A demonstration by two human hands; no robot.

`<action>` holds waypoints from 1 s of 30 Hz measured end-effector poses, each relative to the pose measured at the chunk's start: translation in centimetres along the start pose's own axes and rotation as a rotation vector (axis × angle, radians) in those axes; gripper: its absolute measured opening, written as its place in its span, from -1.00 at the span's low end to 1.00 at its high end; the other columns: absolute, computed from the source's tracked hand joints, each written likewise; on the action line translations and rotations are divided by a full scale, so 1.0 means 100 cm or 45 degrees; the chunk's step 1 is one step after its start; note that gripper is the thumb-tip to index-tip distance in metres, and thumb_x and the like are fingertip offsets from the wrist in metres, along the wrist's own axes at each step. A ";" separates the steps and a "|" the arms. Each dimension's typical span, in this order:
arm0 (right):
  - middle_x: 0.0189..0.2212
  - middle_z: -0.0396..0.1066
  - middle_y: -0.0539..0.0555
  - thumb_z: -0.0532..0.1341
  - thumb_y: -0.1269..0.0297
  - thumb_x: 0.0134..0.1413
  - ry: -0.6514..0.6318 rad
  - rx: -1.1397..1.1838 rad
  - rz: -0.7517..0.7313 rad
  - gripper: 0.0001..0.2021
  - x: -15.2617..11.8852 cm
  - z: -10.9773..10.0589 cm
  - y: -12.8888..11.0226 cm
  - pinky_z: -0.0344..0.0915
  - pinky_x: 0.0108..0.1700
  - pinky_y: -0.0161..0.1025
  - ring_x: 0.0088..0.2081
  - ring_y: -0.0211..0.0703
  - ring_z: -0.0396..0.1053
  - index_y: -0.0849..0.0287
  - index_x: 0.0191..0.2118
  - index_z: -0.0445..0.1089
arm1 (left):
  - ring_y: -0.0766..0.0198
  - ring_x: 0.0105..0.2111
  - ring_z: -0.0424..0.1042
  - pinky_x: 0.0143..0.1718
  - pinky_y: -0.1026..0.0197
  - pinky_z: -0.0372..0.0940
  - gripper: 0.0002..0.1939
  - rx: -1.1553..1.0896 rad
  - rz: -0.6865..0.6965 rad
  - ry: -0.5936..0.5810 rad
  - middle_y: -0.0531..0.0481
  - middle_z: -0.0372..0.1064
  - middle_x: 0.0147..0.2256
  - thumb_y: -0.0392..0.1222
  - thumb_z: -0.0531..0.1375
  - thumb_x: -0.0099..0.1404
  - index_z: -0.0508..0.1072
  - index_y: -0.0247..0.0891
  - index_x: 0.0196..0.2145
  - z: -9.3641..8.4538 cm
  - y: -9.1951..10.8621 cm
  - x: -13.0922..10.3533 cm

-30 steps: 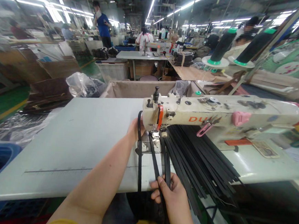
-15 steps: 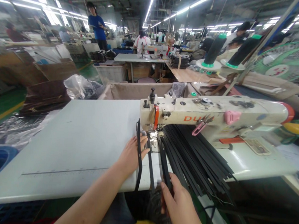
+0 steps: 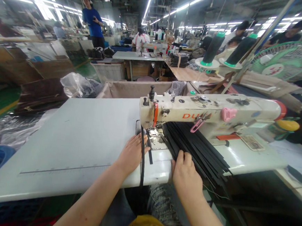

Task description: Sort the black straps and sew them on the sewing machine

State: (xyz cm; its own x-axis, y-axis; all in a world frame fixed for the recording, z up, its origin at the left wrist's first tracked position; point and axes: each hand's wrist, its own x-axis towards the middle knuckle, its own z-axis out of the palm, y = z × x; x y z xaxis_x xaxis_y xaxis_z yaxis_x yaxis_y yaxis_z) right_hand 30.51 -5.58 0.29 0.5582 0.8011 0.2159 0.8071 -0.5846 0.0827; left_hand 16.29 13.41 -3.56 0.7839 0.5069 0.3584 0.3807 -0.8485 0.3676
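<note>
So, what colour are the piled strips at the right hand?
The strips are black, clearest in the head view.

Under the left hand (image 3: pixel 132 153), the tabletop (image 3: pixel 94 133) is smooth with a soft gloss. The strips (image 3: pixel 199 148) at the right hand (image 3: pixel 187 173) look smooth and mostly matt. Just right of the left hand, the needle plate (image 3: pixel 160 144) is shiny bare metal. Beyond both hands, the sewing machine (image 3: pixel 211 105) looks glossy but scuffed; far past the left, a bag (image 3: pixel 73 85) is crinkled clear plastic.
</note>
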 end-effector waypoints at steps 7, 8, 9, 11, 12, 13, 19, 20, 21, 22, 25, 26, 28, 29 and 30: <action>-0.11 0.42 0.38 0.00 0.45 0.36 -0.009 -0.094 0.055 -0.67 0.031 -0.001 -0.005 0.39 -0.41 -0.21 -0.23 0.05 0.54 0.40 0.14 0.30 | -0.03 0.32 0.26 0.37 -0.16 0.19 -0.61 -0.026 0.071 0.036 -0.20 0.39 0.22 -0.10 0.11 0.50 0.41 -0.27 0.19 -0.001 -0.003 0.001; -0.12 0.42 0.37 0.00 0.44 0.37 -0.005 -0.100 0.045 -0.68 0.032 -0.001 -0.006 0.38 -0.42 -0.22 -0.23 0.05 0.54 0.41 0.13 0.31 | -0.02 0.31 0.27 0.37 -0.15 0.19 -0.61 -0.033 0.066 0.037 -0.20 0.39 0.22 -0.10 0.12 0.50 0.41 -0.27 0.19 -0.001 -0.003 0.001; -0.16 0.43 0.36 0.00 0.43 0.37 -0.007 -0.104 0.042 -0.70 0.032 -0.001 -0.006 0.36 -0.43 -0.22 -0.25 0.04 0.53 0.40 0.09 0.32 | -0.02 0.31 0.27 0.38 -0.14 0.18 -0.61 -0.038 0.059 0.036 -0.19 0.39 0.22 -0.10 0.12 0.50 0.42 -0.26 0.19 -0.002 -0.002 0.001; -0.24 0.43 0.31 0.00 0.41 0.38 -0.023 -0.108 0.042 -0.77 0.034 -0.002 -0.005 0.34 -0.42 -0.22 -0.28 0.04 0.53 0.36 -0.04 0.36 | 0.00 0.31 0.28 0.38 -0.12 0.17 -0.62 -0.047 0.048 0.035 -0.19 0.40 0.21 -0.11 0.13 0.49 0.42 -0.26 0.18 -0.003 -0.001 0.002; -0.28 0.42 0.29 0.01 0.40 0.37 -0.028 -0.107 0.035 -0.80 0.035 -0.003 -0.004 0.34 -0.40 -0.20 -0.29 0.05 0.52 0.33 -0.11 0.36 | 0.00 0.30 0.29 0.38 -0.10 0.17 -0.63 -0.051 0.045 0.034 -0.18 0.40 0.21 -0.11 0.13 0.50 0.42 -0.26 0.18 -0.003 -0.001 0.003; -0.29 0.42 0.29 0.04 0.40 0.35 -0.029 -0.106 0.017 -0.83 0.036 -0.004 -0.004 0.35 -0.38 -0.18 -0.28 0.08 0.52 0.31 -0.16 0.36 | 0.01 0.30 0.29 0.38 -0.10 0.17 -0.63 -0.055 0.045 0.032 -0.18 0.41 0.21 -0.11 0.13 0.50 0.42 -0.26 0.18 -0.003 0.000 0.003; -0.25 0.44 0.31 0.14 0.45 0.25 -0.022 -0.101 -0.090 -0.93 0.043 -0.010 -0.003 0.38 -0.21 -0.07 -0.15 0.20 0.48 0.29 -0.20 0.35 | -0.01 0.31 0.27 0.37 -0.15 0.18 -0.64 -0.044 0.037 0.009 -0.18 0.40 0.21 -0.14 0.13 0.49 0.41 -0.27 0.18 -0.004 0.000 0.003; -0.25 0.44 0.32 0.15 0.45 0.24 -0.025 -0.102 -0.078 -0.94 0.044 -0.010 -0.004 0.38 -0.21 -0.06 -0.16 0.20 0.48 0.30 -0.20 0.36 | 0.00 0.31 0.27 0.37 -0.14 0.18 -0.64 -0.041 0.037 0.001 -0.18 0.40 0.21 -0.14 0.13 0.49 0.41 -0.27 0.18 -0.004 0.000 0.003; -0.25 0.44 0.34 0.15 0.46 0.24 -0.024 -0.106 -0.061 -0.94 0.044 -0.009 -0.005 0.38 -0.23 -0.07 -0.18 0.20 0.49 0.31 -0.21 0.36 | 0.00 0.31 0.27 0.37 -0.14 0.18 -0.64 -0.038 0.038 -0.006 -0.18 0.40 0.21 -0.14 0.13 0.49 0.40 -0.26 0.18 -0.005 0.000 0.003; -0.26 0.44 0.35 0.13 0.48 0.24 -0.020 -0.116 -0.045 -0.93 0.044 -0.009 -0.007 0.38 -0.25 -0.08 -0.20 0.20 0.50 0.32 -0.21 0.36 | 0.00 0.31 0.28 0.37 -0.14 0.18 -0.64 -0.036 0.037 -0.012 -0.18 0.40 0.21 -0.13 0.14 0.49 0.40 -0.25 0.18 -0.005 0.000 0.003; -0.31 0.44 0.35 0.07 0.54 0.25 0.009 -0.155 -0.014 -0.87 0.046 -0.009 -0.010 0.35 -0.32 -0.11 -0.26 0.18 0.51 0.33 -0.22 0.35 | 0.01 0.31 0.27 0.38 -0.15 0.16 -0.64 -0.033 0.029 -0.019 -0.17 0.39 0.22 -0.12 0.13 0.50 0.40 -0.24 0.18 -0.005 0.000 0.003; -0.32 0.44 0.34 0.05 0.56 0.25 0.018 -0.163 -0.015 -0.85 0.046 -0.009 -0.010 0.34 -0.34 -0.12 -0.27 0.17 0.51 0.33 -0.23 0.35 | 0.02 0.32 0.26 0.39 -0.15 0.15 -0.64 -0.033 0.027 -0.020 -0.17 0.39 0.22 -0.12 0.13 0.50 0.40 -0.24 0.18 -0.005 0.000 0.004; -0.33 0.45 0.34 0.02 0.59 0.25 0.021 -0.169 -0.025 -0.82 0.046 -0.012 -0.011 0.33 -0.36 -0.14 -0.28 0.16 0.52 0.31 -0.25 0.35 | 0.02 0.33 0.24 0.40 -0.14 0.13 -0.63 -0.034 0.025 -0.027 -0.16 0.38 0.22 -0.12 0.13 0.49 0.39 -0.23 0.19 -0.006 0.001 0.004; -0.33 0.45 0.34 0.01 0.60 0.25 0.013 -0.165 -0.028 -0.80 0.047 -0.013 -0.011 0.33 -0.37 -0.14 -0.28 0.17 0.53 0.31 -0.26 0.35 | 0.03 0.33 0.23 0.40 -0.14 0.13 -0.63 -0.034 0.024 -0.032 -0.16 0.38 0.23 -0.12 0.13 0.49 0.39 -0.23 0.19 -0.006 0.001 0.004; -0.33 0.46 0.34 0.00 0.60 0.25 -0.006 -0.154 -0.024 -0.79 0.047 -0.015 -0.012 0.32 -0.36 -0.14 -0.27 0.18 0.53 0.31 -0.26 0.36 | 0.03 0.34 0.22 0.40 -0.13 0.12 -0.63 -0.033 0.022 -0.038 -0.15 0.38 0.23 -0.12 0.14 0.49 0.39 -0.23 0.19 -0.006 0.001 0.005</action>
State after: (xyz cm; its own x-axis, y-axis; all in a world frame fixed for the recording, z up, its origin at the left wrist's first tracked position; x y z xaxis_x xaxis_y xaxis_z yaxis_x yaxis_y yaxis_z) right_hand 31.88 -1.33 2.63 0.5444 0.8126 0.2083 0.7885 -0.5804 0.2034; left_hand 16.40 13.64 -2.84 0.8047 0.4874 0.3388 0.3547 -0.8525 0.3839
